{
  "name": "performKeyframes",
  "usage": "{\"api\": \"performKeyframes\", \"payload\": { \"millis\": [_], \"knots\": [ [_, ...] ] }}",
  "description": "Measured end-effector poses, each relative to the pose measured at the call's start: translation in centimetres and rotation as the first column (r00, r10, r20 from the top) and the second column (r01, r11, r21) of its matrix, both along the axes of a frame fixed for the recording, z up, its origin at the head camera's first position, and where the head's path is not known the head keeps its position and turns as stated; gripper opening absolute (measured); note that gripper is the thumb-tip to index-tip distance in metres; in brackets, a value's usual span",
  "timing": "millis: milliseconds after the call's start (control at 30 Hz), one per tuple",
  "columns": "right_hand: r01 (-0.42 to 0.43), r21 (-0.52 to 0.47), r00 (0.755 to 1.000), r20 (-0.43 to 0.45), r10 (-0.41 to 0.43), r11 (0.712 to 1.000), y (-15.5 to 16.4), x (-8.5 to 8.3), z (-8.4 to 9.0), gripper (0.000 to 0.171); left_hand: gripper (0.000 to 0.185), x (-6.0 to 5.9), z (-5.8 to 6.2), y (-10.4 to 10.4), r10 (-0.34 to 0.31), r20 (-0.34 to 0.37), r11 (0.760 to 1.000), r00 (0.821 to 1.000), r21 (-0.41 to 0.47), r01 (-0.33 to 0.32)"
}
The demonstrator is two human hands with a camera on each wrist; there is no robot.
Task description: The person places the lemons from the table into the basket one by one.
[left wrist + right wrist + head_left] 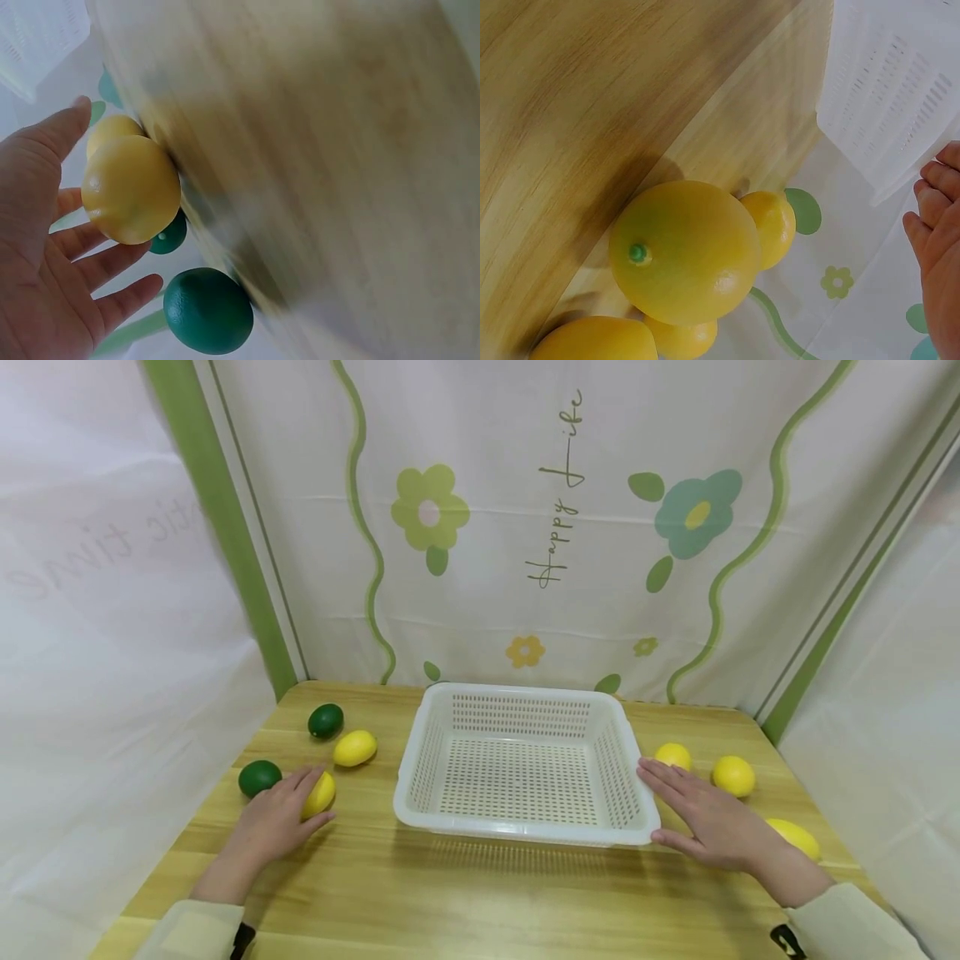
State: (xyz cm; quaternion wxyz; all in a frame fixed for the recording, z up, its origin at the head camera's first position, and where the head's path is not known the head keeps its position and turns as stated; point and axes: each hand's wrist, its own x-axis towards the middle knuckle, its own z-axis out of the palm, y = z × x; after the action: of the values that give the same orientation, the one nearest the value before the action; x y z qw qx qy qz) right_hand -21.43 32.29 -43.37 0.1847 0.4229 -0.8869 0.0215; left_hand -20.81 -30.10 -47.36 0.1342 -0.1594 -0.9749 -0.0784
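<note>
On the worktop (480, 893), the left hand (273, 822) cups a yellow lemon (321, 793) (fingers loosely spread); the right hand (708, 822) lies flat, fingers straight, touching the basket (525, 835).

The head view looks down over the whole table (480, 893); both wrist views sit close, sharing its basket (525, 764).

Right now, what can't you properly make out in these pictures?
- Lemon under the left hand: head view, mostly covered by fingers.
- Table: left wrist view, smeared by motion blur.
- Basket: right wrist view, cut off by the edge.
- Right hand: right wrist view, only fingers show.
</note>
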Motion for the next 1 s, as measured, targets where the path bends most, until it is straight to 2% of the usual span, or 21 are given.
{"api": "performKeyframes", "payload": {
  "millis": [267, 600, 800, 1000],
  "knots": [
    [0.007, 0.002, 1.0, 0.005, -0.007, 1.0, -0.03, 0.04, -0.03, 0.082, 0.069, -0.32, -0.46, -0.13, -0.01, -0.04, 1.0, 0.999, -0.022, 0.009],
    [0.012, -0.002, 1.0, 0.019, -0.012, 1.0, -0.05, 0.11, 0.01, 0.082, 0.067, -0.54, -0.46, 0.09, 0.021, 0.025, 1.0, 0.999, 0.016, -0.021],
    [0.015, -0.002, 0.999, 0.032, -0.015, 1.0, -0.13, 0.19, 0.07, 0.082, 0.066, -0.5, -0.33, 0.45, 0.015, 0.006, 0.999, 1.0, 0.03, -0.015],
    [0.005, -0.009, 1.0, 0.008, -0.005, 1.0, -0.03, 0.12, -0.06, 0.081, 0.066, -0.7, -0.42, 0.62, 0.016, -0.003, 0.999, 1.0, 0.031, -0.016]
  ]
}}
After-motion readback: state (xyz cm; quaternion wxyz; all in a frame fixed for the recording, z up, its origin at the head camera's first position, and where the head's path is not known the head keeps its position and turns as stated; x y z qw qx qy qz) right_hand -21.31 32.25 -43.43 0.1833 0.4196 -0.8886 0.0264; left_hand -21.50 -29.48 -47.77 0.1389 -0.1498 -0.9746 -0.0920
